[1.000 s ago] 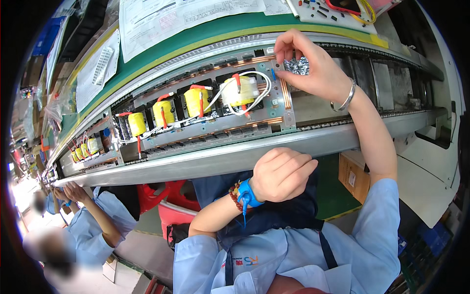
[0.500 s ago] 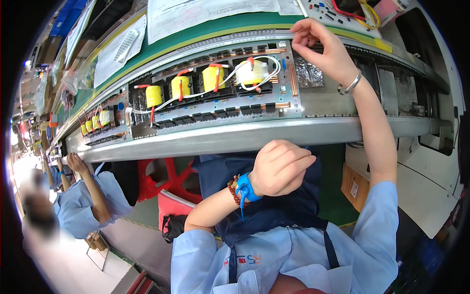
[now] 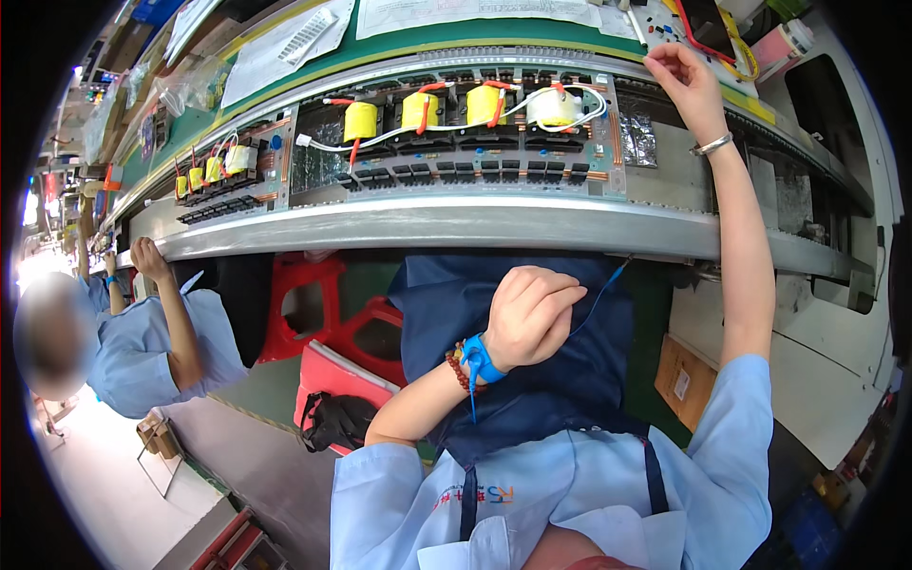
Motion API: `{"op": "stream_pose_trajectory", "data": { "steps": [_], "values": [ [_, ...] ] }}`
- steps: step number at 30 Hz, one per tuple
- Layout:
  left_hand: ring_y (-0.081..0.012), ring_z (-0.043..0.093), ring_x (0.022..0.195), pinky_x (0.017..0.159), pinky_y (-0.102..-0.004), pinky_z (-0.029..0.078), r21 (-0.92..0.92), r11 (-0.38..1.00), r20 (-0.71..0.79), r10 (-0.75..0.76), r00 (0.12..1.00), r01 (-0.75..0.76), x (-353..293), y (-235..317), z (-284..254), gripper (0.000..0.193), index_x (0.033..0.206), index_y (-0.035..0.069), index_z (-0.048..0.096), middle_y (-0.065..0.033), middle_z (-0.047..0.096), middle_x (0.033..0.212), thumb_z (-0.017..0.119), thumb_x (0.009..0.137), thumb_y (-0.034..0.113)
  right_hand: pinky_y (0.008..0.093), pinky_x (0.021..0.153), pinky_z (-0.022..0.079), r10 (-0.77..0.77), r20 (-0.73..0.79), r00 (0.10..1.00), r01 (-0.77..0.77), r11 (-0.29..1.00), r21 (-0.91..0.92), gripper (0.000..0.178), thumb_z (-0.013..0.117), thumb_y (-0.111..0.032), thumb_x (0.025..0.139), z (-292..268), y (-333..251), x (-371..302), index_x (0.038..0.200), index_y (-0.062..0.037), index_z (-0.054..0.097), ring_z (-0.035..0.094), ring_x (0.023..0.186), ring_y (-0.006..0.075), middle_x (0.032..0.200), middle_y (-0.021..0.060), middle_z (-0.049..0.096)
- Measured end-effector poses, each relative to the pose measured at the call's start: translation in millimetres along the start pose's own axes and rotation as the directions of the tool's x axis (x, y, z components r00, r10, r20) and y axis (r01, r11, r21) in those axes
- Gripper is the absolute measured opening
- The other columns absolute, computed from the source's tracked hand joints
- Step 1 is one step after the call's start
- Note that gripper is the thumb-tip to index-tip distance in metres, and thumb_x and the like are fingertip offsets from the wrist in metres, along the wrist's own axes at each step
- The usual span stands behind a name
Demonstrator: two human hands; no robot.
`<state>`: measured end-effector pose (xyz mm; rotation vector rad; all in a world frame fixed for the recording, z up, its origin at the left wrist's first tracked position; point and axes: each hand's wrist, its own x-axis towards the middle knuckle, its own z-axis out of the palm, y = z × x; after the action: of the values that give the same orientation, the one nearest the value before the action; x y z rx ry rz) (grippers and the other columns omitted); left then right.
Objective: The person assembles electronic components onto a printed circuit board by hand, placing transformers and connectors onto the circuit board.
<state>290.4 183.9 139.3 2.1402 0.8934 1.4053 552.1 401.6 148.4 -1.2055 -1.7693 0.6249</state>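
Observation:
My left hand (image 3: 535, 318) hangs over my lap, just this side of the near metal rail, its fingers curled shut and hiding whatever is in them. On its wrist are a blue strap and a beaded bracelet. My right hand (image 3: 692, 93) reaches over the far rail, thumb and forefinger bent toward each other but slightly apart, no object visible between them. It is nearest to a white pen-like stick (image 3: 636, 27) and small loose parts (image 3: 670, 30). To its left, a circuit board (image 3: 608, 142) with yellow-wrapped coils (image 3: 482, 104), a white coil (image 3: 554, 109), red-sleeved leads and black components lies between the rails.
The near metal rail (image 3: 427, 221) runs across in front of me. Another board with coils (image 3: 217, 169) sits farther left. Papers (image 3: 456, 14) lie on the green bench beyond. A co-worker (image 3: 157, 351) is at left, one hand at the rail. A red stool (image 3: 309, 294) stands below.
My right hand has moved from the board's right end outward over the far rail, toward the loose parts. My left hand stays curled in nearly the same place. The whole view has shifted.

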Motion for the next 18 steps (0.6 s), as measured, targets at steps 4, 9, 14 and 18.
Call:
{"op": "stream_pose_trajectory", "data": {
  "steps": [4,9,14,18],
  "values": [
    [-0.0255,0.056,0.072,0.066,-0.0332,0.045,-0.001,1.0,-0.019,-0.003,1.0,0.003,-5,-1,-9,0.028,0.087,-0.001,0.059,-0.0125,0.06,0.086,0.052,0.061,-0.008,0.0157,0.068,0.041,-0.013,0.006,1.0,0.013,0.999,-0.05,0.014,0.059,-0.013,0.084,-3,11,0,0.093,-0.0028,0.057,0.052,0.073,0.0027,0.084,-0.004,0.057],
    [-0.0261,0.056,0.074,0.068,-0.0332,0.045,0.02,0.999,-0.019,-0.032,0.999,0.032,-9,0,-16,0.028,0.087,-0.001,0.058,-0.0127,0.06,0.087,0.052,0.062,-0.01,0.0167,0.069,0.041,0.011,-0.117,0.993,-0.011,1.0,0.008,0.019,0.057,-0.014,0.086,-20,7,-4,0.101,-0.0023,0.059,0.05,0.074,0.0029,0.085,-0.0032,0.058],
    [-0.0266,0.056,0.077,0.069,-0.0332,0.044,0.069,0.995,-0.028,-0.075,0.997,0.076,-19,-7,-24,0.025,0.088,-0.001,0.058,-0.0124,0.06,0.088,0.054,0.065,-0.009,0.0182,0.072,0.04,0.108,-0.009,0.994,-0.107,0.991,0.081,0.019,0.054,-0.012,0.087,4,-97,-60,0.102,-0.0013,0.058,0.049,0.077,0.0049,0.086,-0.0004,0.057],
    [-0.0264,0.055,0.078,0.07,-0.033,0.044,0.046,0.997,-0.025,-0.067,0.997,0.068,-19,-7,-21,0.025,0.088,0.0,0.058,-0.0121,0.06,0.089,0.054,0.065,-0.009,0.021,0.073,0.042,0.12,0.035,0.992,-0.121,0.992,0.02,0.017,0.053,-0.009,0.085,23,-122,-107,0.101,-0.0024,0.056,0.054,0.081,0.0068,0.089,0.0023,0.06]
  ]
}}
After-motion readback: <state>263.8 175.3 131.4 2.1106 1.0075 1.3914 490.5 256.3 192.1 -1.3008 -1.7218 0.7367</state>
